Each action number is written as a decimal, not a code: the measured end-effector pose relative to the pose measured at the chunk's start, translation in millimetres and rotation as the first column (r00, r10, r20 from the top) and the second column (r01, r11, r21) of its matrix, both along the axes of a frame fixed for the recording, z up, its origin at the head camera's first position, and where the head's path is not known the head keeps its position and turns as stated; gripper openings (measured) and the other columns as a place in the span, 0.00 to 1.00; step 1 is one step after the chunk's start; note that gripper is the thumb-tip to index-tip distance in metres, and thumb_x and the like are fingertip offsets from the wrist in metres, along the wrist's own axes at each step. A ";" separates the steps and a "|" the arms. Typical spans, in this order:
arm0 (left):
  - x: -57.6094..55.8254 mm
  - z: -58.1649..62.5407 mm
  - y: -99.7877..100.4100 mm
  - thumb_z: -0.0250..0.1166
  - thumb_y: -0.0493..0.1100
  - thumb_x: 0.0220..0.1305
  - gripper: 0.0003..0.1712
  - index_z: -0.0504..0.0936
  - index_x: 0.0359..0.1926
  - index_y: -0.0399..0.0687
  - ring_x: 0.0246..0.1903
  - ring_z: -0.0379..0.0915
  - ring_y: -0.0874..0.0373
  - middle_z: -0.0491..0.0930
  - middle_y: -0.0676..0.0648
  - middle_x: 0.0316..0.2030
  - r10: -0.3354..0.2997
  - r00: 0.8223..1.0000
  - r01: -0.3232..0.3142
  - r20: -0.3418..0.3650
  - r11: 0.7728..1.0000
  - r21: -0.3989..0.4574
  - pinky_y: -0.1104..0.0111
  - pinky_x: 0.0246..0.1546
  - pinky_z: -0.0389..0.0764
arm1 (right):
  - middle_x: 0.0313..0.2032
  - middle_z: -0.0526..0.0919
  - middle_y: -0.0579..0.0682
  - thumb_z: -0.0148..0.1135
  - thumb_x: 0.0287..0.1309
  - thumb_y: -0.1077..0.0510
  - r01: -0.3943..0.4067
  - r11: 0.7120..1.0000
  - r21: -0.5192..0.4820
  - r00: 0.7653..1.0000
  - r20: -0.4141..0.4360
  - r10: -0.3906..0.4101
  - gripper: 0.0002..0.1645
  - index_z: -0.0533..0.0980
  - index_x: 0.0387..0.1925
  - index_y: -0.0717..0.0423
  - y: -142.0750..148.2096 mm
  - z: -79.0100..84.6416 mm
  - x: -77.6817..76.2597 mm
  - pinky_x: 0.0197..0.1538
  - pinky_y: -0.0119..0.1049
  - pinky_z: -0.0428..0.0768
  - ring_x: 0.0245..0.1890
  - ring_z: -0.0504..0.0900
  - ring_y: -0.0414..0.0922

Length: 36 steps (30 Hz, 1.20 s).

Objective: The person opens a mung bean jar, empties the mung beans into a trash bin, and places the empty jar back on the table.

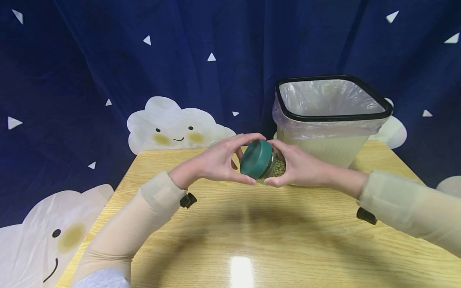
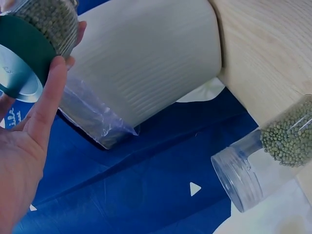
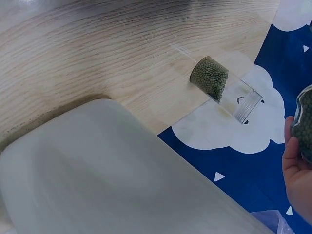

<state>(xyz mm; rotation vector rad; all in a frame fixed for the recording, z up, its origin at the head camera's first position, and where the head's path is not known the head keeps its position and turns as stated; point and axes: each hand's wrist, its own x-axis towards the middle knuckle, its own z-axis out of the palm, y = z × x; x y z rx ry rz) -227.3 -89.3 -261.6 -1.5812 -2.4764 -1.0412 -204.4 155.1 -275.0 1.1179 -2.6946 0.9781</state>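
Both hands hold a clear jar (image 1: 278,165) of small green beans, tilted on its side above the table. My left hand (image 1: 220,159) grips the dark green lid (image 1: 256,159), fingers over its top edge and thumb below. From the other side, my right hand (image 1: 301,166) curls round the jar's body. Beans show through the jar wall in the left wrist view, right behind the lid. A second clear jar (image 3: 209,79), lidless with a threaded neck, stands on the table partly filled with green beans. In the head view it is hidden behind the hands.
A pale bin (image 1: 320,148) with a black rim and a plastic liner (image 1: 324,96) stands at the back right of the wooden table (image 1: 223,232). Behind the table hangs a dark blue curtain (image 1: 201,36) with white triangles and clouds.
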 end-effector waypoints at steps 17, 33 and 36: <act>4.6 4.8 2.2 0.80 0.48 0.46 0.56 0.57 0.73 0.58 0.42 0.76 0.61 0.68 0.50 0.59 0.087 0.988 -0.083 0.130 0.996 -0.035 0.67 0.29 0.81 | 0.42 0.81 0.50 0.79 0.37 0.52 0.019 0.999 -0.035 0.999 -0.035 -0.021 0.48 0.67 0.60 0.62 1.1 0.4 0.4 0.44 0.43 0.78 0.39 0.80 0.43; -1.0 5.0 -3.2 0.81 0.54 0.42 0.54 0.64 0.69 0.51 0.42 0.73 0.64 0.71 0.55 0.59 -0.013 0.995 0.006 -0.102 0.998 -0.064 0.71 0.32 0.80 | 0.44 0.81 0.47 0.78 0.38 0.49 -0.003 1.000 0.005 1.000 0.016 0.003 0.48 0.67 0.61 0.59 1.2 -0.4 1.7 0.46 0.43 0.77 0.41 0.79 0.41; -1.4 4.9 -2.7 0.82 0.52 0.41 0.54 0.64 0.69 0.50 0.40 0.73 0.64 0.71 0.54 0.58 -0.015 0.997 0.011 -0.080 0.999 -0.047 0.72 0.30 0.80 | 0.43 0.81 0.47 0.78 0.38 0.49 0.001 1.000 0.005 1.000 0.021 -0.001 0.48 0.67 0.61 0.59 0.4 0.2 2.0 0.45 0.43 0.77 0.41 0.79 0.41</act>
